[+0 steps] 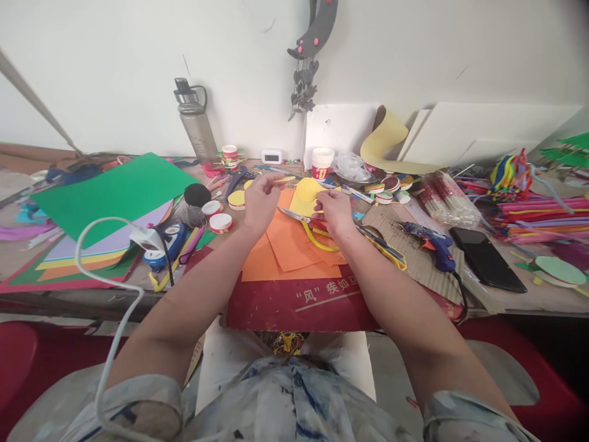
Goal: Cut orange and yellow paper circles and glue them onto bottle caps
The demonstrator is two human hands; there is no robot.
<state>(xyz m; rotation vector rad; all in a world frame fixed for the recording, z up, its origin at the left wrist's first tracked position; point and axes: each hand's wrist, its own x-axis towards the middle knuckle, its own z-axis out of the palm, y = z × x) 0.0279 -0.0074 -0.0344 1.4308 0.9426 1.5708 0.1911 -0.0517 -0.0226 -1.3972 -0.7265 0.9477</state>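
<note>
My left hand is closed in a pinch on a thin yellow paper strip held above the table. My right hand is wrapped round yellow-handled scissors, whose blades point left, and its fingers also touch a yellow paper piece. Both hands hover over orange paper sheets lying on a red mat with white characters.
Green paper tops a stack of coloured sheets at left, beside a white cable and plug. A blue glue gun and black phone lie at right, near pipe cleaners. A bottle, cup and tape rolls stand behind.
</note>
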